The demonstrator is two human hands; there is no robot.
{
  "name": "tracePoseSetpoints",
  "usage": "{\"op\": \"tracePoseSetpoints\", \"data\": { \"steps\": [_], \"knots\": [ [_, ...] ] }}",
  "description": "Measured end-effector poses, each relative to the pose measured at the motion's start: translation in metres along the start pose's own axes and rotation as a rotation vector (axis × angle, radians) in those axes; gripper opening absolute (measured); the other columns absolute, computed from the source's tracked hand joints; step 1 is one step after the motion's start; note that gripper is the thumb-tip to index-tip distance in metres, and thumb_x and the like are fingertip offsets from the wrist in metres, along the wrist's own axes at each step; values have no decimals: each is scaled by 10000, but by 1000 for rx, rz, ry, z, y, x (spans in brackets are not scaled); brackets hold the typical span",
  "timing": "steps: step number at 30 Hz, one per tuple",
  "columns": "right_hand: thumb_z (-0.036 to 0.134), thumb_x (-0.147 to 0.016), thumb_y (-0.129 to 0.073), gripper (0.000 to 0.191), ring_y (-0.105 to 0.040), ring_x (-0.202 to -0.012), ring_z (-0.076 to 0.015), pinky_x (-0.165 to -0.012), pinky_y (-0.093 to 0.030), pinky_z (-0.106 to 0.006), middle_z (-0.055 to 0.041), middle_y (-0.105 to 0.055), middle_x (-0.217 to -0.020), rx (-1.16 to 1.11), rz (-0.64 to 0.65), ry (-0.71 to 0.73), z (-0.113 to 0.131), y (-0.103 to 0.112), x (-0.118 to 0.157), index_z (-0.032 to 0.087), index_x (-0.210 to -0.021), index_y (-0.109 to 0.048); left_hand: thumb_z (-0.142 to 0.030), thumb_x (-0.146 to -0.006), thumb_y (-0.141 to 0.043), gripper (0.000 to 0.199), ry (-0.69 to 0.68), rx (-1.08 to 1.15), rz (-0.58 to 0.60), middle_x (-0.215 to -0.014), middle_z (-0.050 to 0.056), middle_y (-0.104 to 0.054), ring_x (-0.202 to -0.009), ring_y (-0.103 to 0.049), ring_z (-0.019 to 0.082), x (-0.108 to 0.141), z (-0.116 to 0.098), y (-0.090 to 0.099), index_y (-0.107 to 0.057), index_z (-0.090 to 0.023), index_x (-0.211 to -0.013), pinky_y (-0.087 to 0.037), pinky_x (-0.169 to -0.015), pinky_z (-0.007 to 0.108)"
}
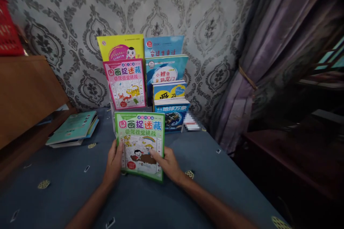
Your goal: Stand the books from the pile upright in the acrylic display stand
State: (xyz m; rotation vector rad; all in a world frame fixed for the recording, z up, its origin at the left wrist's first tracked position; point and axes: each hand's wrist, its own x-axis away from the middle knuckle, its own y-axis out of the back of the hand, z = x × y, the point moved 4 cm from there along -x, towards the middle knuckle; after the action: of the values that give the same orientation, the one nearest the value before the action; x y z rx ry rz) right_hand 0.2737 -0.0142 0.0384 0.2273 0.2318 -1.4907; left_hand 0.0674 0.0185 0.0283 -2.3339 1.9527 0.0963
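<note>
While both hands meet at the centre of the frame, they grasp a green-bordered book [145,132] between them, its cover facing the viewer. The left hand [114,159] grips the left edge, with its thumb on the front; the right hand [170,162] has the right edge, its thumb lying further in across the picture on the cover. The fingers behind the book are mostly hidden, so how firmly they press cannot be told.

The book's long axis runs up and down the frame, slightly tilted, with its title at the top. Above it, just left of centre, stands a pink book [126,94] of matching layout, and the green book's top edge lies just below that one's bottom edge in the view. Of the two hands, the left is nearer to this left-hand column, which a yellow book [104,44] tops. To the upper right of the grip rises a second column: a light blue book [163,43], a teal book [177,66], a yellow-and-blue book [157,94] and a globe book [177,118]. The green book overlaps the last in view; whether they touch cannot be told. Left of the hands, a book stack [72,128] lies flat on the dark blue cloth [70,193].
</note>
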Motion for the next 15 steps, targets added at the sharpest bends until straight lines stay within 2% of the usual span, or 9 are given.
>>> {"op": "tracePoseSetpoints", "data": {
  "steps": [2,4,6,8,12,15],
  "knots": [
    [647,-836,-624,528,-722,-886,-267,-797,-593,-415,-70,-782,-987,-60,11,-42,-1,-4,2,173,-1022,-765,-605,-830,-635,447,4,-31,-88,-1256,57,-702,-1265,-589,269,-7,5,8,-675,-257,-1108,-534,-960,336],
    [683,-817,-624,561,-720,-803,-246,-732,-591,-379,-62,-781,-883,-121,35,-87,-3,-8,3,156,-951,-764,-608,-812,-650,435,29,-16,-91,-1215,59,-718,-1271,-581,268,-14,8,11,-690,-243,-1044,-521,-980,346],
    [704,-794,-638,581,-718,-749,-235,-708,-585,-364,-56,-773,-810,-187,22,-139,-6,-9,1,147,-908,-757,-640,-759,-683,474,71,28,-30,-1137,61,-745,-1219,-612,273,-16,8,9,-700,-221,-982,-525,-968,355],
    [717,-760,-670,591,-724,-750,-242,-712,-585,-364,-56,-770,-782,-289,-47,-185,-8,-4,-2,148,-903,-744,-678,-693,-717,538,112,70,54,-1047,63,-763,-1133,-654,281,-14,6,3,-703,-199,-937,-546,-916,357],
    [720,-683,-740,594,-740,-869,-284,-777,-591,-391,-73,-784,-842,-490,-213,-223,-8,13,-13,178,-925,-718,-697,-609,-767,601,204,153,225,-897,57,-771,-945,-709,272,-2,3,-12,-694,-171,-891,-571,-790,346],
    [700,-710,-729,534,-739,-923,-292,-816,-590,-405,-76,-790,-868,-547,-325,-251,-11,27,-20,194,-880,-703,-677,-574,-794,598,277,157,293,-834,58,-770,-861,-721,265,4,4,-19,-691,-162,-859,-570,-743,342]
  ]
}}
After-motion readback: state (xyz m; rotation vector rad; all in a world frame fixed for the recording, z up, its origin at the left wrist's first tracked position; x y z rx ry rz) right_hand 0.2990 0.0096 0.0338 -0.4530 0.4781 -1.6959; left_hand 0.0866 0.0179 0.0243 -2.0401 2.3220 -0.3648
